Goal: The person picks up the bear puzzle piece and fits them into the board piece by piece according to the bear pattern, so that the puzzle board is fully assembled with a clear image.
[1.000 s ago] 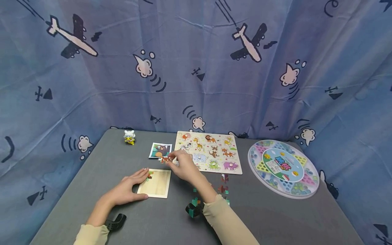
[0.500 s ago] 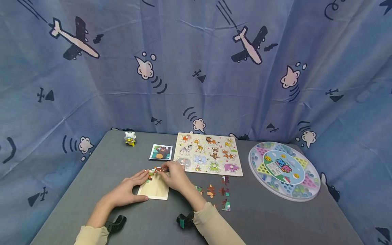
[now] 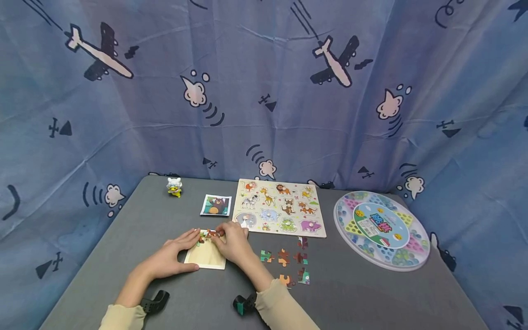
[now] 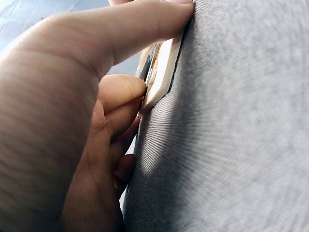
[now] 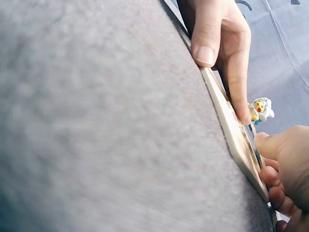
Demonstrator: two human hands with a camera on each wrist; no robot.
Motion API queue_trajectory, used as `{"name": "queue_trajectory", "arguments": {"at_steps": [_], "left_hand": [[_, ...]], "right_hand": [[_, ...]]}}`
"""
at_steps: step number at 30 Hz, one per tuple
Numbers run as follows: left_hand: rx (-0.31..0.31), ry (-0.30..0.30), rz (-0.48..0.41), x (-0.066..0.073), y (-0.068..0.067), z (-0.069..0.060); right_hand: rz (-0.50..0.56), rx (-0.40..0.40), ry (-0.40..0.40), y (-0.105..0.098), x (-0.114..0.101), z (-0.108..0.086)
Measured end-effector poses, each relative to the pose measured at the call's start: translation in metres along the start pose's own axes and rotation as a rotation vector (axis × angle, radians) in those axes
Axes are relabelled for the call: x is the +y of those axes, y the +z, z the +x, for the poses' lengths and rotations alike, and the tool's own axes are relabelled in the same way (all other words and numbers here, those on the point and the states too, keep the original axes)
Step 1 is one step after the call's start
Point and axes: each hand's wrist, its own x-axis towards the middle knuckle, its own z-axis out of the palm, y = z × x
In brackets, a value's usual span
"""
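A small square wooden puzzle tray [image 3: 209,258] lies on the table. My left hand [image 3: 171,257] rests at its left side, thumb at the near corner and fingers over the far part, largely straight in the head view. Brown and green pieces [image 3: 202,237] lie in its far left area. My right hand [image 3: 235,243] pinches a reddish-brown jigsaw piece [image 3: 212,233] at the tray's far edge; the fingertips partly hide it. In the right wrist view, the right thumb and fingers [image 5: 273,145] meet at the tray's edge [image 5: 240,152], close to the left index finger.
Several loose jigsaw pieces [image 3: 283,257] lie right of the right hand. Behind the tray are a bear picture card [image 3: 216,205] and an animal peg board [image 3: 278,208]. A round game box [image 3: 381,231] stands at right, a small figurine [image 3: 174,187] at far left.
My right hand has brought the jigsaw piece from beside the picture card toward me, down to the tray's far edge. The left hand has stayed at the tray.
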Motion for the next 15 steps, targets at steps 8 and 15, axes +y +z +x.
{"name": "queue_trajectory", "arguments": {"at_steps": [8, 15], "left_hand": [[-0.007, -0.019, 0.007, 0.006, -0.001, 0.001], [-0.007, 0.021, 0.024, 0.017, -0.002, 0.001]], "right_hand": [[-0.068, 0.0, -0.015, 0.002, 0.001, -0.003], [-0.068, -0.001, -0.025, 0.001, 0.001, -0.005]]}}
